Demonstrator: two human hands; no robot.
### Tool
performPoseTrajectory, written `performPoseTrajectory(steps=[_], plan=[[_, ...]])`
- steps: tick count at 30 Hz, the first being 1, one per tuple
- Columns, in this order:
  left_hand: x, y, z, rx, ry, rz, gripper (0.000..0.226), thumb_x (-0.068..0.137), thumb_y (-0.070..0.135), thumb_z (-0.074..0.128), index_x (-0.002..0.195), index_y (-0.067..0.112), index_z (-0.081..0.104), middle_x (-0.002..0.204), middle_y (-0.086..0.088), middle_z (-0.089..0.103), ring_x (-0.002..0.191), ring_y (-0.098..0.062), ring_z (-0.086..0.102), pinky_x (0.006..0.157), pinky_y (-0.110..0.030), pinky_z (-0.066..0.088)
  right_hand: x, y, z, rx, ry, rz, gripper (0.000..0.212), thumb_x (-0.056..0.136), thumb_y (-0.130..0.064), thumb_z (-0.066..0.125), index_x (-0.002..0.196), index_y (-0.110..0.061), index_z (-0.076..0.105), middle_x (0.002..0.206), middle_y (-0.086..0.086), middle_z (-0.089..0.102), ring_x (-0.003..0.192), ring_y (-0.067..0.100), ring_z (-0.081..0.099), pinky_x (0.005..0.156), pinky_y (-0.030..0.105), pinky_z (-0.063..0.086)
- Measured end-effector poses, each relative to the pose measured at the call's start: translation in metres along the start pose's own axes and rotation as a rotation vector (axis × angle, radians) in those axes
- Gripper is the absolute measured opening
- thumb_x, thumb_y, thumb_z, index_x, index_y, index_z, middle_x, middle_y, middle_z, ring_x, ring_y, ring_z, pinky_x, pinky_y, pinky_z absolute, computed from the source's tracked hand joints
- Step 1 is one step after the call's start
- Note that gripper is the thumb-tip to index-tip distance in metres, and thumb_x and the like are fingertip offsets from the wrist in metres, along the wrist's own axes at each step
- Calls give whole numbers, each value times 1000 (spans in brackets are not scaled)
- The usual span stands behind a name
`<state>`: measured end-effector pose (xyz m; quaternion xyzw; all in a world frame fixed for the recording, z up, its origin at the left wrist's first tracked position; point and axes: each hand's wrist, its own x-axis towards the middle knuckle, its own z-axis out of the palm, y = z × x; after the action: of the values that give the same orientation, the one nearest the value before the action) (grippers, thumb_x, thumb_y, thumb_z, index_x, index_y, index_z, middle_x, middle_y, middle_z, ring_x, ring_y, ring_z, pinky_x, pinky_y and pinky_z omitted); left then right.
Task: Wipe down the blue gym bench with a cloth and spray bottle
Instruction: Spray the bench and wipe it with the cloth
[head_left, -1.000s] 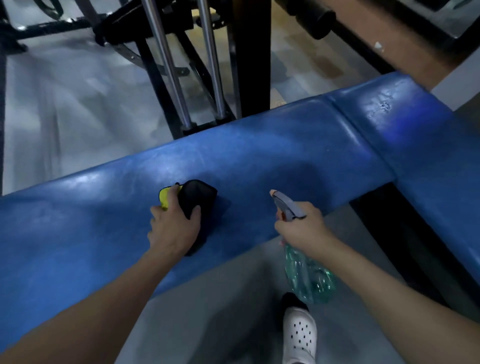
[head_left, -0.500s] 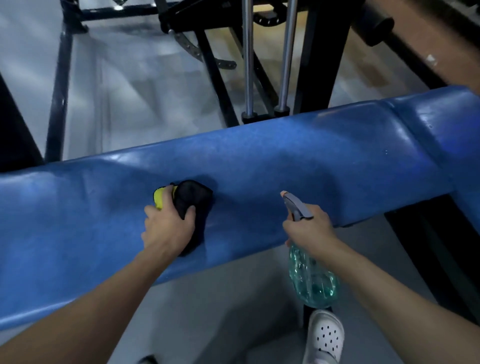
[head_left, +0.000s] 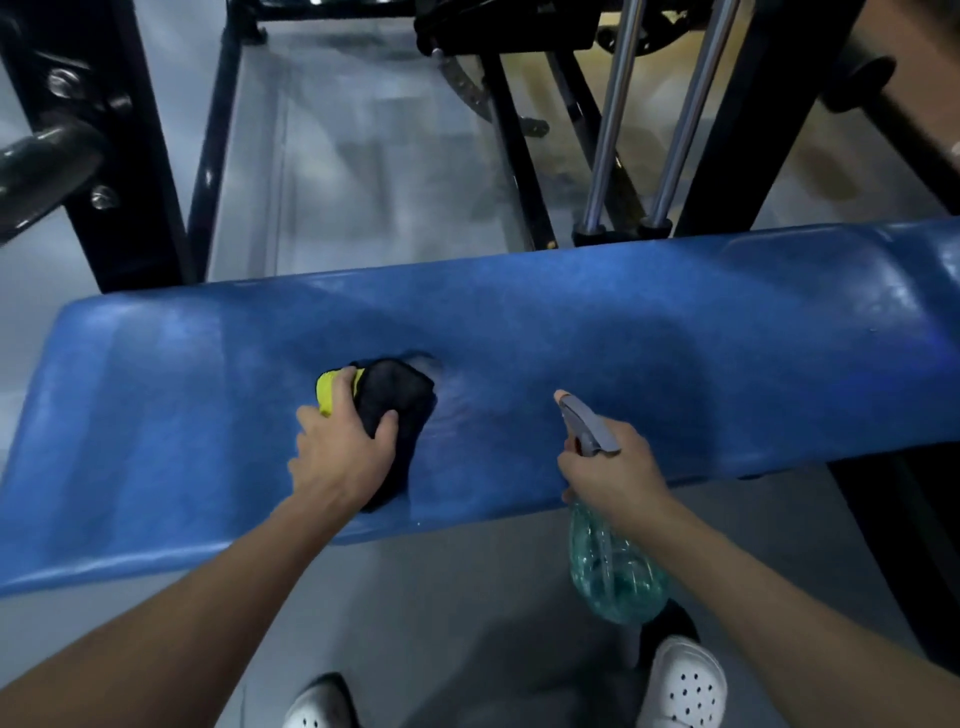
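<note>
— How far along?
— Mid-wipe, I'd say. My left hand (head_left: 343, 452) grips the cloth (head_left: 400, 400), pressed on the bench (head_left: 675, 338) middle, a damp smear (head_left: 460, 410) beside it. Both bench ends look undone.
— And the bottle (head_left: 613, 577)?
— My right hand (head_left: 613, 467) clasps it at the bench's near edge.

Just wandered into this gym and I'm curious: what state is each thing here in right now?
blue padded gym bench: wet-looking smear beside the cloth.
black and yellow cloth: bunched, pressed onto the bench.
clear green plastic spray bottle: tilted, nozzle toward the bench, some liquid inside.
left hand: grips the cloth.
right hand: grips the bottle's neck.
white perforated clogs: worn on the feet.
</note>
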<state>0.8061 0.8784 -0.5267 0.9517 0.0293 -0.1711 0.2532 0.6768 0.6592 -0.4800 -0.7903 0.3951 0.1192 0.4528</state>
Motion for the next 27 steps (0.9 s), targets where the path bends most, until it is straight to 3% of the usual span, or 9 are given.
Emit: performPoseTrajectory(steps=[5, 11, 14, 16, 19, 24, 27], plan=[[3, -36, -21, -25, 29, -49, 62, 91, 51, 57, 143, 43, 24, 118, -16, 40, 101, -45, 55, 95, -60, 46, -6, -19, 33, -26, -65, -28, 14, 72, -19, 56, 77, -7, 52, 62, 0, 53, 65, 30, 71, 75, 57, 58], [8, -82, -45, -76, 87, -108, 62, 91, 48, 61, 143, 41, 27, 123, -20, 41, 102, -48, 56, 96, -62, 46, -11, -46, 76, -138, -89, -50, 9, 70, -21, 53, 67, -23, 45, 64, -3, 56, 71, 29, 72, 68, 39, 52], [11, -104, -58, -106, 106, -144, 62, 89, 48, 62, 140, 43, 27, 121, -20, 41, 102, -48, 56, 98, -61, 44, -16, -56, 95, -132, -132, -90, 6, 65, -24, 52, 66, -22, 46, 64, -3, 52, 73, 36, 67, 74, 51, 59], [11, -116, -66, -92, 118, -178, 62, 89, 49, 62, 140, 44, 27, 122, -19, 42, 104, -47, 55, 99, -60, 43, -16, -62, 108, -122, -168, -124, 15, 62, -25, 52, 74, -16, 51, 63, -3, 52, 69, 36, 63, 74, 56, 59], [11, -134, -77, -73, 138, -207, 62, 90, 50, 61, 142, 43, 26, 121, -18, 41, 103, -47, 55, 97, -60, 44, -17, -75, 130, -108, -223, -145, 20, 63, -24, 52, 79, -12, 54, 63, 1, 55, 63, 26, 65, 74, 56, 59], [15, -164, -94, -92, 177, -239, 63, 90, 48, 61, 142, 43, 26, 121, -22, 42, 98, -50, 57, 96, -62, 46, -27, -101, 167, -155, -183, -189, 7, 65, -30, 50, 72, -29, 49, 71, -3, 59, 74, 30, 71, 75, 47, 58], [15, -182, -105, -99, 179, -260, 62, 91, 48, 60, 142, 43, 25, 120, -20, 41, 99, -49, 56, 96, -62, 46, -31, -112, 187, -136, -233, -220, 14, 64, -25, 51, 78, -24, 51, 68, -5, 55, 75, 35, 66, 77, 51, 58]])
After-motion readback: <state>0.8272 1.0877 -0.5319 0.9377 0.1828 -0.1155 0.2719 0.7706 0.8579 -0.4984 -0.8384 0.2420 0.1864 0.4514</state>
